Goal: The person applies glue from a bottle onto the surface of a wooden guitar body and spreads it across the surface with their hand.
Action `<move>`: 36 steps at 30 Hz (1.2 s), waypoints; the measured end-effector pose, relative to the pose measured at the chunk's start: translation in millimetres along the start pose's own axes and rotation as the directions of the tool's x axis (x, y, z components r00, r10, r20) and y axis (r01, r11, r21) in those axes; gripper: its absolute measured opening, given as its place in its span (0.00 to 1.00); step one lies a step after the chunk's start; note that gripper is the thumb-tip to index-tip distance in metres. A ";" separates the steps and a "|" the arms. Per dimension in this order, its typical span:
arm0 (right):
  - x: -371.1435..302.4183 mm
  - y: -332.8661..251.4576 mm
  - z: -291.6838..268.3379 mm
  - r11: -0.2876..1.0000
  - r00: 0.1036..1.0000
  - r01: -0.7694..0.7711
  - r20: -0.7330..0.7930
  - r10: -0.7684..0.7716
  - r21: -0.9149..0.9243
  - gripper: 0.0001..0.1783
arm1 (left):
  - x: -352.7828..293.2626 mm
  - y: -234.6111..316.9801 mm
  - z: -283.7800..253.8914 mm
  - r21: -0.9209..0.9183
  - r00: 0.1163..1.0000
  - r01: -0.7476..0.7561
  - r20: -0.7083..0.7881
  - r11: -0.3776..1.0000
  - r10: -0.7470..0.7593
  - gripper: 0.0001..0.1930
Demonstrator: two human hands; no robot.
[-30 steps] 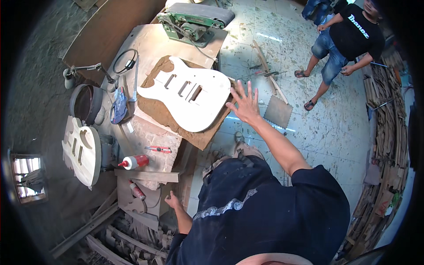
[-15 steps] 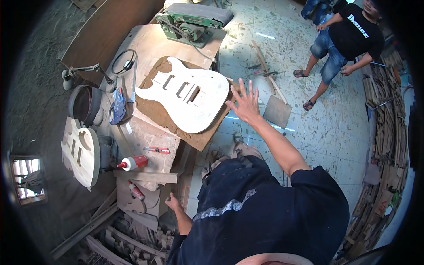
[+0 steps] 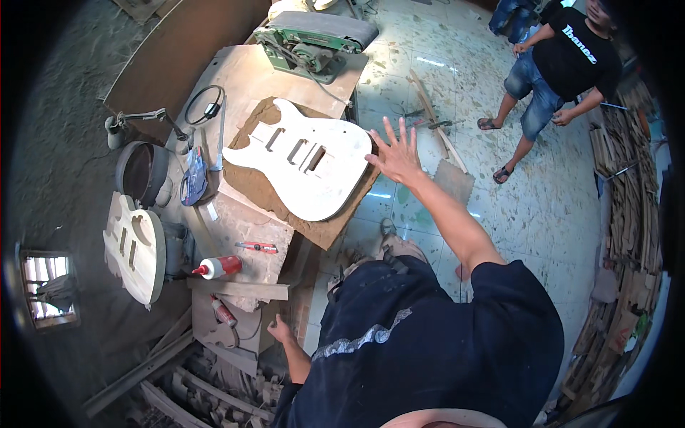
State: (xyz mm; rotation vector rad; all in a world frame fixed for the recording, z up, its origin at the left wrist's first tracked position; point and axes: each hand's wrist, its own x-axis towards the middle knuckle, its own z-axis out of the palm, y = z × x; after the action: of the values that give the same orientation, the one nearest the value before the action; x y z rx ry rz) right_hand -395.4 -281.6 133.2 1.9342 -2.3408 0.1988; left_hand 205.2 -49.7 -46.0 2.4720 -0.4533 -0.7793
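Guitar body: pale, 3 slots facing up, lying on a brown board on the tabletop (a red cutter lies nearby).
Right hand: grip released, fingers spread, thumb at the body's rounded end; touching or just above, I cannot tell.
Left hand: low beside the tabletop, apart from the body; grip unclear.
Step at the body: probably steadying or feeling its edge.
Edge move: would call for fingers closing around the rim.
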 end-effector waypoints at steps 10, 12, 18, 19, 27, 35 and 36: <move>0.4 6.9 7.5 0.989 0.993 0.094 0.056 -0.101 0.113 0.39 | -17.7 -17.0 -14.7 0.031 0.992 0.115 0.039 0.993 -0.116 0.32; 10.2 12.5 5.6 0.997 0.997 0.071 0.011 -0.071 0.031 0.39 | -18.1 -18.3 -12.5 0.012 0.995 0.103 0.001 0.995 -0.103 0.33; -19.0 -9.1 0.3 0.949 0.956 0.261 0.090 -0.279 0.178 0.38 | -33.9 -9.8 -7.2 0.041 0.995 0.104 0.007 0.994 -0.104 0.34; -15.8 -5.6 3.0 0.948 0.955 0.264 0.090 -0.283 0.179 0.38 | -41.7 -5.7 -5.5 0.039 0.994 0.107 0.004 0.993 -0.107 0.34; 23.7 38.9 8.9 0.970 0.984 0.176 0.008 -0.180 0.167 0.39 | -75.5 20.2 -6.5 0.120 0.997 0.082 -0.024 0.989 -0.080 0.34; 35.5 29.6 15.1 0.910 0.915 0.379 0.079 -0.396 0.169 0.35 | -104.6 14.3 2.4 0.043 0.993 0.113 -0.049 0.993 -0.111 0.32; 45.3 33.0 16.4 0.893 0.900 0.412 0.069 -0.430 0.181 0.35 | -110.8 16.0 2.9 0.057 0.991 0.126 -0.045 0.990 -0.124 0.32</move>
State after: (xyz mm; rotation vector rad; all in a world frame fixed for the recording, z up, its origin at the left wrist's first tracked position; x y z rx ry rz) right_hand -436.2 -322.0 123.0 2.5339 -1.9422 0.2587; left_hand 114.5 -14.2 9.3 2.5878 -0.3135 -0.7726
